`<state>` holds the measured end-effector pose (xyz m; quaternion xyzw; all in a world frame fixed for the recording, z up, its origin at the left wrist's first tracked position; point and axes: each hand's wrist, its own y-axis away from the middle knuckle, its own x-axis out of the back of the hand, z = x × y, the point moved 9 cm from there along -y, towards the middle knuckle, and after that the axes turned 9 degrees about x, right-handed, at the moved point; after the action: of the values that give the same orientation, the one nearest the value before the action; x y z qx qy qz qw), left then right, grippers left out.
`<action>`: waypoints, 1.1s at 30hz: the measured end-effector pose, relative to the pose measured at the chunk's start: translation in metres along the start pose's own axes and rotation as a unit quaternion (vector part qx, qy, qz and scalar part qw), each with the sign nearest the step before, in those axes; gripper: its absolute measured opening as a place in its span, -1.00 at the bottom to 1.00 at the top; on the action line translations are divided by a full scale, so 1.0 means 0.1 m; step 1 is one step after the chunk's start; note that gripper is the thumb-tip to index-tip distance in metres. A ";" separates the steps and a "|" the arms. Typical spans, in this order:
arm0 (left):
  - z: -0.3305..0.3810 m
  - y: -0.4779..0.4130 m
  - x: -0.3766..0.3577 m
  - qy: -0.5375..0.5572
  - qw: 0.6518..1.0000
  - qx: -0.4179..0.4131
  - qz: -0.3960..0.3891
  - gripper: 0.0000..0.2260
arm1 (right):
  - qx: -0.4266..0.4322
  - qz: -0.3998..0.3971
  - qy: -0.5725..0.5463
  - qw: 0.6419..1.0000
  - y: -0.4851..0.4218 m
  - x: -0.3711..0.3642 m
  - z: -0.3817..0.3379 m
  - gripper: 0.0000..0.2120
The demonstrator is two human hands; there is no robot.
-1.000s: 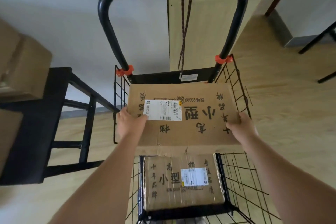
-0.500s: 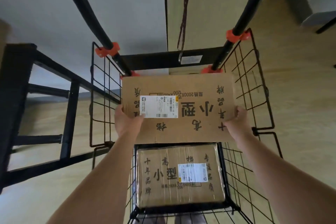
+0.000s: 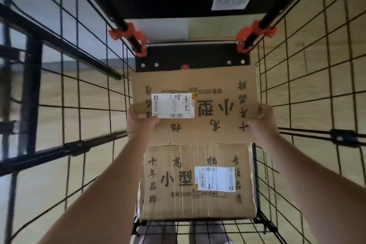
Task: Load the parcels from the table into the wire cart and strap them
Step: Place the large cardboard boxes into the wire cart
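Inside wire cart (image 3: 309, 93), left hand (image 3: 138, 123), right hand (image 3: 264, 117) clasp ends, labelled brown parcel (image 3: 208, 109)

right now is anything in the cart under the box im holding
Nothing visible blocks it. The held box, gripped by left hand and right hand, hangs beyond the parcel already lying in the cart.

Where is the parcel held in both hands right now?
Head view, centre: the held parcel is low inside the wire cart, at its far end, between the black back plate and the taped parcel.
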<state>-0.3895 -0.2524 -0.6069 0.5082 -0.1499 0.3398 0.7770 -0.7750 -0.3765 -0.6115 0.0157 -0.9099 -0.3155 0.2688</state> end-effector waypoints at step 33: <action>-0.10 0.15 -0.44 -0.290 0.956 -0.035 -0.037 -0.14 | 0.026 -0.073 0.175 0.981 0.19 -0.39 -0.06 -0.29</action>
<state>-0.4327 -0.2566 -0.6265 0.5628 -0.3617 0.1433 0.7293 -0.7362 -0.3571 -0.6155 0.1444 -0.8529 -0.3033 0.3997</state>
